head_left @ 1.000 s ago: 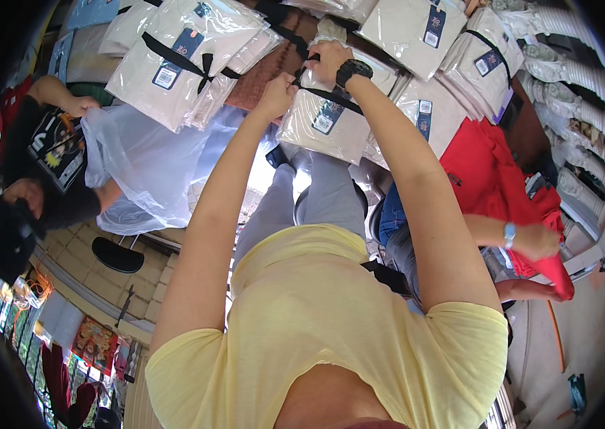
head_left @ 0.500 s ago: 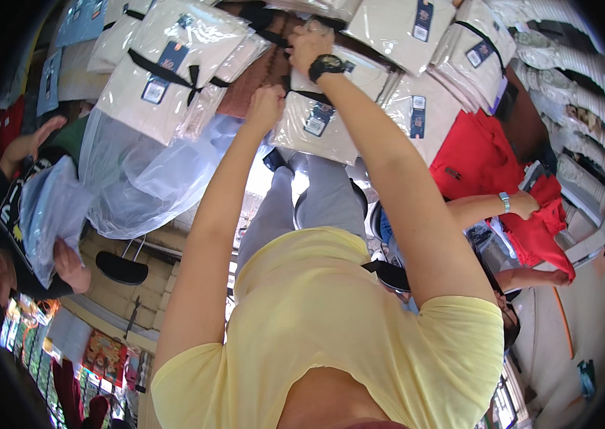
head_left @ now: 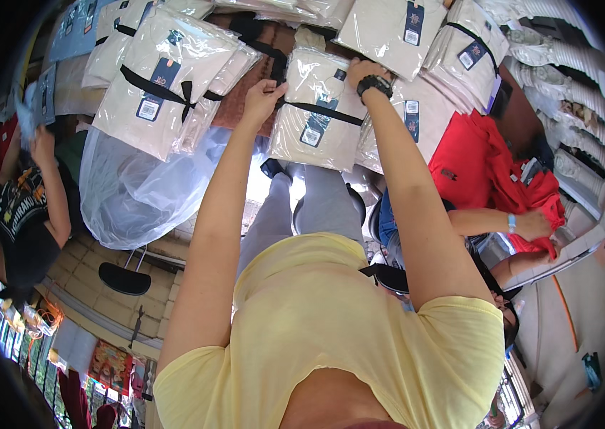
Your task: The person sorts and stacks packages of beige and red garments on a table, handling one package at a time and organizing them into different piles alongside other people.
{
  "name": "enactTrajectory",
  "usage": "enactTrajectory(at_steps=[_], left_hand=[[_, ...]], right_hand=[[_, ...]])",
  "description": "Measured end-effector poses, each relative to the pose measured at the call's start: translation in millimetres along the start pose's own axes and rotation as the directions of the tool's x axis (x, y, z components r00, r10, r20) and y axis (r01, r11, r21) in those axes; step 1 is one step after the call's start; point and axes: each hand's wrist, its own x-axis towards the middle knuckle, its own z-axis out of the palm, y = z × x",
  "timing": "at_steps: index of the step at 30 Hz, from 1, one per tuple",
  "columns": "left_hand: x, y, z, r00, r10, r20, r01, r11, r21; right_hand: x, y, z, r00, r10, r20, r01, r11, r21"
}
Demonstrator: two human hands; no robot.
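Note:
A stack of beige folded garments in clear plastic (head_left: 316,146) lies in front of me on the table's near edge, with a dark blue tag on top. A black ribbon (head_left: 331,112) crosses the stack from side to side. At the stack's left edge my left hand (head_left: 262,101) is closed, thumb and fingertips pinching the ribbon's end. My right hand (head_left: 370,74), with a black watch on the wrist, is against the upper right edge, fingers bent around it. What those fingers hold is hidden behind the stack's side.
A ribbon-tied stack of packed garments (head_left: 145,64) stands at left, and further stacks (head_left: 384,32) at right. A clear plastic bag (head_left: 141,189) hangs below. At right a person's hands (head_left: 534,225) handle a red garment (head_left: 467,154); another person (head_left: 31,200) is at far left.
My right hand has moved from the stack's far edge to its right side. The ribbon now runs straight across the top. The person at left has raised an arm with a plastic-wrapped item.

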Motion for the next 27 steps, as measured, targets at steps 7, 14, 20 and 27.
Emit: enactTrajectory(at_steps=[7, 14, 20, 27], left_hand=[[-6, 5, 12, 0.985, -0.076, -0.155, 0.027, 0.955, -0.296], [-13, 2, 5, 0.999, -0.036, -0.018, 0.02, 0.835, -0.549], [-20, -6, 17, 0.994, 0.02, -0.111, -0.073, 0.863, -0.5], [-24, -9, 16, 0.994, -0.007, -0.106, -0.054, 0.824, -0.564]], right_hand=[[70, 32, 34, 0.999, 0.01, -0.05, -0.008, 0.999, 0.032], [75, 32, 25, 0.997, 0.07, -0.041, -0.069, 0.997, 0.031], [59, 32, 20, 0.987, 0.021, -0.156, 0.0, 0.99, 0.138], [31, 21, 38, 0.886, -0.177, -0.428, 0.397, 0.767, 0.504]])
